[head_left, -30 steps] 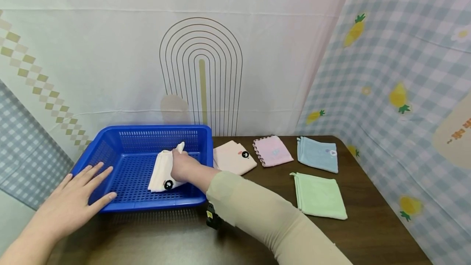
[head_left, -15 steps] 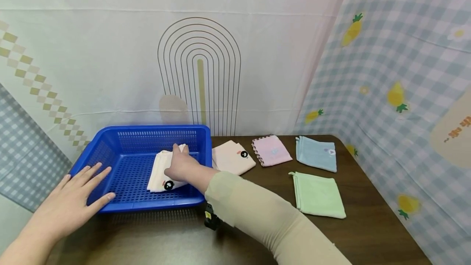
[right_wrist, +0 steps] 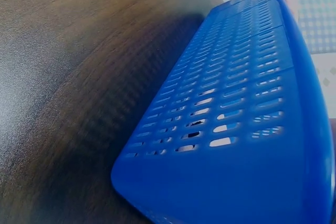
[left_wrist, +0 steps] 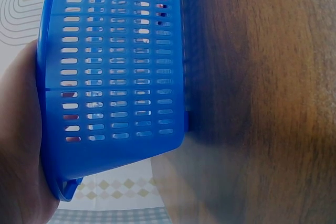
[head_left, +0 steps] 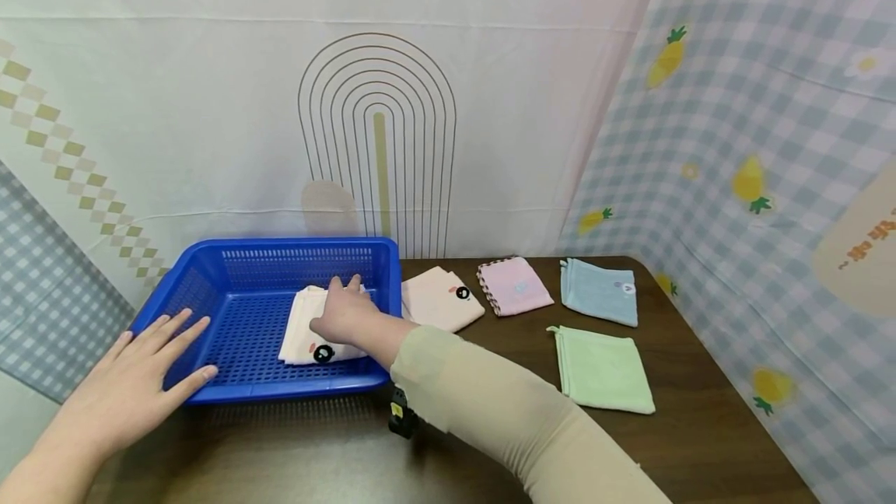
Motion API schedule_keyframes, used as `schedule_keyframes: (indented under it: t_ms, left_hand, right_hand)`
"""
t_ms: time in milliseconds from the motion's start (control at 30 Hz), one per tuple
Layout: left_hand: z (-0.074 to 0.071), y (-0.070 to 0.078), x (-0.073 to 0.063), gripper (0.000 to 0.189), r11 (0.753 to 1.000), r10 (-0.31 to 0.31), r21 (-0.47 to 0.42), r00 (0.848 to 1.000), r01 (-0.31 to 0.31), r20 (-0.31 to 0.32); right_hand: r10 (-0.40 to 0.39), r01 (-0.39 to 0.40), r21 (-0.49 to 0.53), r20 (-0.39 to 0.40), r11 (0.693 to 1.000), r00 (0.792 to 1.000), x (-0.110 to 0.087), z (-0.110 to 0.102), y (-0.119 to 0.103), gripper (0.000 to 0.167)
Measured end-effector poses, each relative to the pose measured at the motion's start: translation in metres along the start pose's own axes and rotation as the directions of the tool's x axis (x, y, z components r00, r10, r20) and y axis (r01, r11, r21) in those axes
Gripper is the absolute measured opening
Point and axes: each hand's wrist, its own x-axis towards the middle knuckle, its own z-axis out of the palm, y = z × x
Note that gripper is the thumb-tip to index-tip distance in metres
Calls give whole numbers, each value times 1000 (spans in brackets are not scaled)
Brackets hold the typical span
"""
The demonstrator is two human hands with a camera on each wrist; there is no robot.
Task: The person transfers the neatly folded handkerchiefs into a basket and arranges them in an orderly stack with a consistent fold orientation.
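Observation:
A folded white hand towel (head_left: 297,333) with a round black eye motif lies on the floor of a blue plastic basket (head_left: 294,390), in its right half. My right hand (head_left: 346,314) reaches over the basket's right side and touches the towel's top, fingers extended toward the back; it hides part of the cloth. With fingers spread, my left hand (head_left: 133,387) rests over the basket's left front rim. In the left wrist view, part of the left hand (left_wrist: 21,135) shows against the rim. From the right wrist, the camera sees mostly the basket's slotted side (right_wrist: 220,129).
To the basket's right, a pale pink towel (head_left: 437,302), a pink one with checked trim (head_left: 518,286), a blue one (head_left: 598,294) and a green one (head_left: 605,372) lie folded on the dark wooden table (head_left: 700,426). Patterned cloth (head_left: 504,99) hangs behind.
My right hand's grip on the towel's back corner has loosened; its fingers now spread over the cloth, which lies flatter. My left hand stays at the rim.

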Motion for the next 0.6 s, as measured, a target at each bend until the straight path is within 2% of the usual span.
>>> schedule_keyframes:
  t_ms: [133,267,433,600]
  left_hand:
    - [0,0,0,80,1000,-1,-1,1000,1,4]
    - [1,0,0,80,1000,0,-4,1000,0,6]
    - [1,-1,0,80,1000,-1,4,1000,1,7]
    - [0,0,1,80,1000,-7,3,1000,7,22]
  right_hand:
    - [-4,4,-10,9,1000,1000,-2,-2,1,81]
    - [-48,48,-26,12,998,999,-7,-4,3,80]
    - [-122,122,-27,-31,992,992,-13,-7,4,76]
    - [-146,141,-63,-85,988,986,-17,-8,4,74]
